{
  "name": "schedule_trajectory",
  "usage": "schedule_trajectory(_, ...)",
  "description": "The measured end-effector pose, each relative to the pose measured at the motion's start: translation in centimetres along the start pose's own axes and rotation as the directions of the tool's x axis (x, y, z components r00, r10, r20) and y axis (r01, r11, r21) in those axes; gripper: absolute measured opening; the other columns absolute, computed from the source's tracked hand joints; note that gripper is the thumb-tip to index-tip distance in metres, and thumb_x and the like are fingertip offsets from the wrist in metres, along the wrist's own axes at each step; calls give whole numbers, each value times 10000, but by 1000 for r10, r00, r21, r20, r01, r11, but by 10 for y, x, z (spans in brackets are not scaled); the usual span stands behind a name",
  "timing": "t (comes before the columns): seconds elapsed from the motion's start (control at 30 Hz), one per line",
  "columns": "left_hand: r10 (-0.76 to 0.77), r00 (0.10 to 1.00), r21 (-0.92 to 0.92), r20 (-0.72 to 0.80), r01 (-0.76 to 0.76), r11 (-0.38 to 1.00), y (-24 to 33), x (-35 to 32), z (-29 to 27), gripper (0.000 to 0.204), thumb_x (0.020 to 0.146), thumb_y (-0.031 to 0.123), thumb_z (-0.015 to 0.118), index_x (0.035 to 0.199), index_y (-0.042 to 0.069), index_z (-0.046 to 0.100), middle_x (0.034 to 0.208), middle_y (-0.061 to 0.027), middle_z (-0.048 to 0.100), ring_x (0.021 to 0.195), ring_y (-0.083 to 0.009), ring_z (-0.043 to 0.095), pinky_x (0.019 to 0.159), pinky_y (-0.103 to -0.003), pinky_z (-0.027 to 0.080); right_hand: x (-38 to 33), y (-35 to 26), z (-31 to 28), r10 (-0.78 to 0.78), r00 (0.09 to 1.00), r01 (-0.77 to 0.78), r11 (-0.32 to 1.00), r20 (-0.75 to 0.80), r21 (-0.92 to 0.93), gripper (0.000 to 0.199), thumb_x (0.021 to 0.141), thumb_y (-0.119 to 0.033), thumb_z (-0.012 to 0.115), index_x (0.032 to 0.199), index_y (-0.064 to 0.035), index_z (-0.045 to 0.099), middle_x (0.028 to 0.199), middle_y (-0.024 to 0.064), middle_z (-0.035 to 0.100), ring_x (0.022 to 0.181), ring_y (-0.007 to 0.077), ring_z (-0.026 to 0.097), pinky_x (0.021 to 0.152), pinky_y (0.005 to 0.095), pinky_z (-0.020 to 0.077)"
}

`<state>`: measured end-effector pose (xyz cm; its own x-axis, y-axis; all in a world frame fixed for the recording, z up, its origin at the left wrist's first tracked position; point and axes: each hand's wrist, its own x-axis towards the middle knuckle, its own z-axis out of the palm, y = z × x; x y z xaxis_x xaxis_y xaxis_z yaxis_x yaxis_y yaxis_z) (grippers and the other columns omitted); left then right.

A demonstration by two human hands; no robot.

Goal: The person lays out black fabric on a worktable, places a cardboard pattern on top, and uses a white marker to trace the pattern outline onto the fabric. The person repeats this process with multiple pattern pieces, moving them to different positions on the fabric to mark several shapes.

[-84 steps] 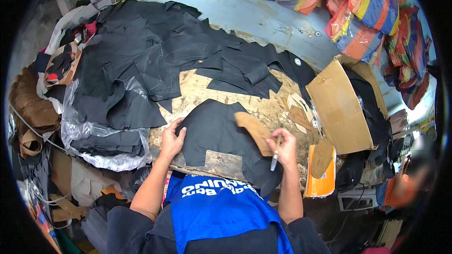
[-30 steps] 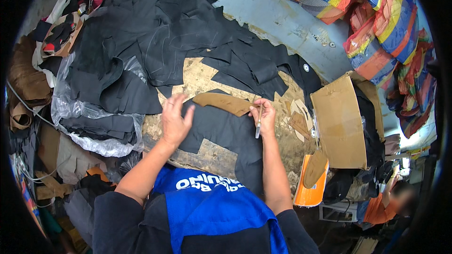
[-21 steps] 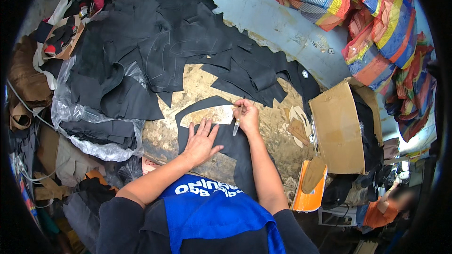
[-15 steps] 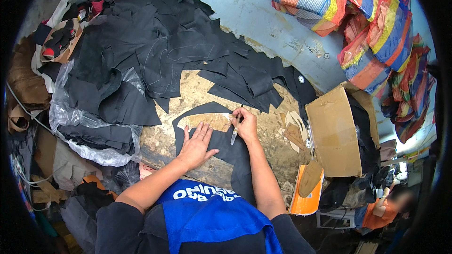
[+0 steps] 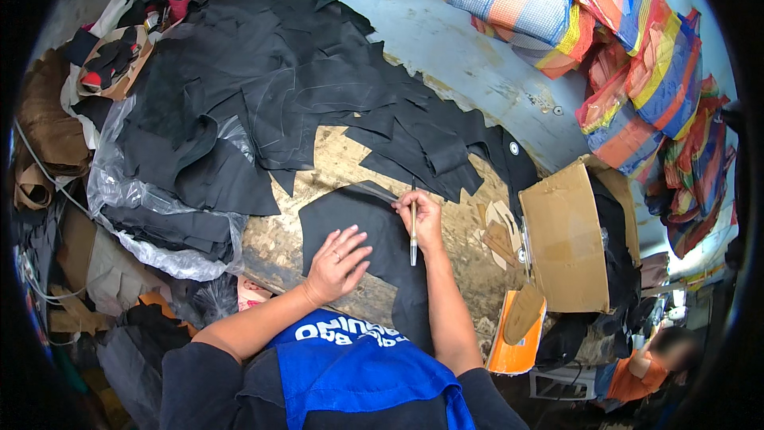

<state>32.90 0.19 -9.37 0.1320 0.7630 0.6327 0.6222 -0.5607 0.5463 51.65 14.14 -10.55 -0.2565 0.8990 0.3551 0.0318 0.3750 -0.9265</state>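
Observation:
My left hand (image 5: 340,265) hovers at or just over a black sheet of material (image 5: 350,213), fingers spread, holding nothing. To its right, my right hand (image 5: 420,219) is closed around a slim pen (image 5: 414,240) whose pale end points down toward me. A thin, narrow strip (image 5: 374,192) reaches left from the right fingertips; it looks like the curved template turned on edge. The black sheet lies flat on the worn wooden table (image 5: 461,271), and its lower part runs down toward my apron.
Heaped black material (image 5: 247,72) covers the far left. On the right are small tan templates (image 5: 499,236), an open cardboard box (image 5: 565,243) and an orange book (image 5: 509,350) with a brown template (image 5: 524,314) on it. Striped sacks (image 5: 517,8) hang on the wall. A person in orange (image 5: 637,374) sits lower right.
The tan curved template no longer lies flat on the black sheet; it appears lifted on edge at my right fingers. My left hand has come off it, and the pen has turned more upright.

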Motion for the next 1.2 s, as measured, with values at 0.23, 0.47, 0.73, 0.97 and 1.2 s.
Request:
schedule_trajectory(0.23, -243, 889, 311, 387, 122, 942, 6, 8, 17, 760, 803, 518, 603, 1345, 22, 410, 1462, -269, 214, 1386, -399, 162, 1081, -586, 146, -14, 1, -5, -72, 997, 65, 915, -3, -399, 170, 653, 120, 576, 772, -2, 575, 805, 103, 627, 738, 224, 627, 681, 279, 480)
schedule_trajectory(0.47, -306, 806, 375, 507, 113, 920, -20, 30, 13, 819, 830, 591, 516, 1365, -15, 379, 1460, -249, 255, 1393, -377, 165, 1083, -605, 105, -16, -4, 5, -70, 997, 41, 884, -44, -466, 255, 629, -43, 762, 836, -21, 615, 897, 111, 647, 916, 256, 614, 825, 330, 475)
schedule_trajectory(0.73, -400, 766, 435, 503, 176, 883, 1, 14, 17, 829, 835, 625, 473, 1385, 14, 369, 1478, -219, 240, 1410, -333, 131, 1040, -680, 68, -16, -5, 8, -113, 992, 64, 831, -55, -553, 309, 597, -99, 821, 831, -45, 626, 902, 112, 655, 974, 300, 582, 854, 375, 464)
schedule_trajectory(0.97, -416, 764, 471, 493, 168, 866, -6, 10, 19, 866, 835, 630, 462, 1400, -12, 322, 1491, -186, 238, 1410, -313, 146, 1039, -684, 61, -16, -5, 11, -107, 993, 60, 815, -47, -576, 291, 602, -120, 820, 824, -71, 638, 903, 92, 675, 1020, 335, 562, 879, 403, 457)
schedule_trajectory(1.2, -430, 762, 459, 484, 197, 866, -4, 14, 20, 889, 829, 617, 485, 1396, -44, 304, 1490, -189, 239, 1411, -302, 151, 1047, -677, 65, -17, -7, 12, -117, 991, 61, 815, -61, -576, 270, 629, -113, 801, 838, -72, 636, 913, 87, 678, 1022, 337, 563, 885, 404, 455)
